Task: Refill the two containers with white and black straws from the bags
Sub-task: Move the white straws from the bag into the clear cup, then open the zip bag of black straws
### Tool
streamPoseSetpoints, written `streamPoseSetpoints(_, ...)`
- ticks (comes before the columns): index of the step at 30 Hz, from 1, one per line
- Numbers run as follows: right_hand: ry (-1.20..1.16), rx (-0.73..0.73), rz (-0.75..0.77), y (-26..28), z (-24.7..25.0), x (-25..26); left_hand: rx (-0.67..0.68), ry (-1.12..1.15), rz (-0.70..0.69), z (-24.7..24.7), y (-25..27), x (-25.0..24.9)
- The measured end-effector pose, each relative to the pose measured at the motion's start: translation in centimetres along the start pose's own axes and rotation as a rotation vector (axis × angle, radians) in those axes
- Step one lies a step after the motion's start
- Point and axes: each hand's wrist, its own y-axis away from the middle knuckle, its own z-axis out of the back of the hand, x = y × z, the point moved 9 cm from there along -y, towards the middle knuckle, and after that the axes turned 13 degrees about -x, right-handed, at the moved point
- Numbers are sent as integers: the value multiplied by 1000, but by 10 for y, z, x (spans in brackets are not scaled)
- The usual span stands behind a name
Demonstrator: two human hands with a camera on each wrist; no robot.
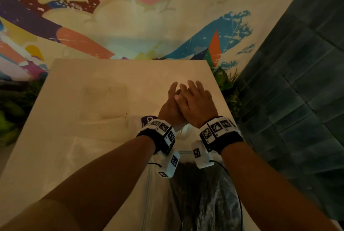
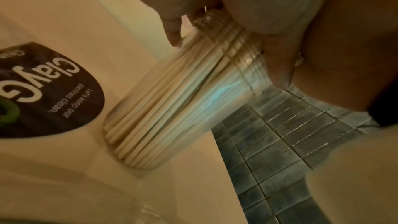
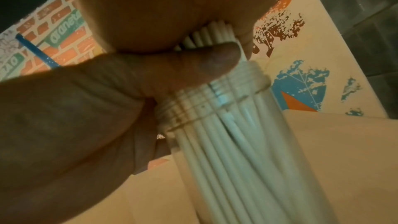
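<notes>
Clear jar (image 3: pixel 215 98) stands on the pale table (image 1: pixel 93 91), right side, just right of a dark round label (image 2: pixel 53 91). It is packed with white straws (image 3: pixel 217 31) whose ends stick out above the threaded rim. At the rim, left hand (image 1: pixel 170 108) grasps the bundle, thumb across it. Over the straw ends lies right hand (image 1: pixel 197 108), fingers stretched, gripping nothing. In the head view the hands hide the jar.

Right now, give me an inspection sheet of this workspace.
Surface: cream table, a few dark specks.
Job's things: clear jar on the table, lid off, packed with white sticks.
Clutter: dark clayGo label beside the jar; clear plastic wrap at the near edge.
Grippers: left hand grips the jar neck; right hand lies flat over the stick tops.
Cables: black leads from the wrist cameras.
Surroundings: painted mural, dark tiles, plants.
</notes>
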Motion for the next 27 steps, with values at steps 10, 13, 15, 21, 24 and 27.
streamPoseSetpoints(10,-29,18,-32,-5,2,-6,47,365,276,-10,1,21)
streamPoseSetpoints(13,-219,-261,-127,0,45,-37,-64,328,299,17,12,22)
streamPoseSetpoints(15,-332,-408,-215,21,71,-65,-187,143,203,45,28,22)
streamPoseSetpoints(21,-108,263,-374,98,-16,-108,-296,6,-238,53,101,-19)
streamPoseSetpoints(24,-101,605,-344,137,-71,-94,166,-325,-65,-25,108,21)
streamPoseSetpoints(27,-51,670,-293,150,-91,-86,502,-696,148,-63,107,70)
